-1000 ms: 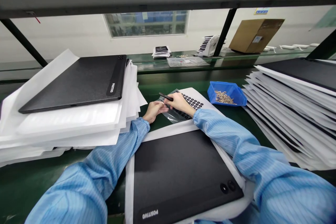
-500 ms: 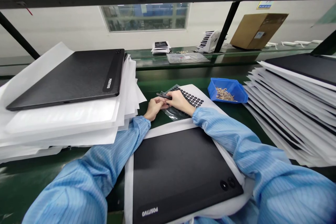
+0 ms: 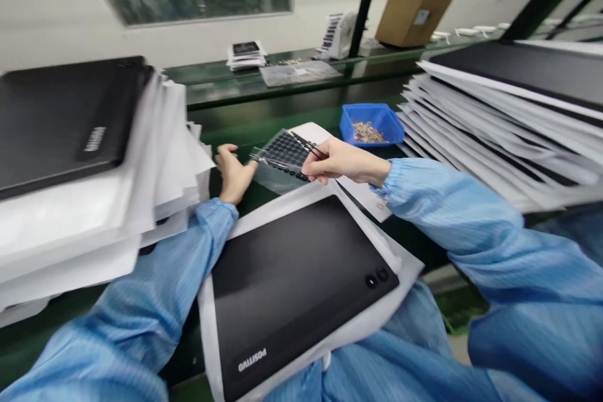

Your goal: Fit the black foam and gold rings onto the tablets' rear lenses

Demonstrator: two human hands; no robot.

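Observation:
My right hand (image 3: pixel 346 162) grips dark tweezers (image 3: pixel 308 146), whose tips point up and left above a sheet of round black stickers (image 3: pixel 285 149) with clear film around it. To the left, my left hand (image 3: pixel 233 173) has its fingers apart, the thumb close to the film's left edge; whether they touch I cannot tell. Nearer to me a black tablet (image 3: pixel 301 270) marked POSITIVO lies back side up on white wrapping (image 3: pixel 206 320), its two camera rings at the right. Under the sticker sheet is white paper (image 3: pixel 313 132).
A blue bin (image 3: pixel 396 125) of small tan parts (image 3: pixel 368 132) stands behind my right hand. Stacks of wrapped tablets rise at left (image 3: pixel 70 119) and right (image 3: pixel 490 132). On the back shelf are a plastic bag (image 3: pixel 299 73), a small white pile (image 3: pixel 245 58) and a cardboard box (image 3: pixel 417 9).
My hands, together before, have come apart: the left moved left and its fingers spread, the right moved right with the tweezers. The sticker sheet is now tilted. The whole view has shifted.

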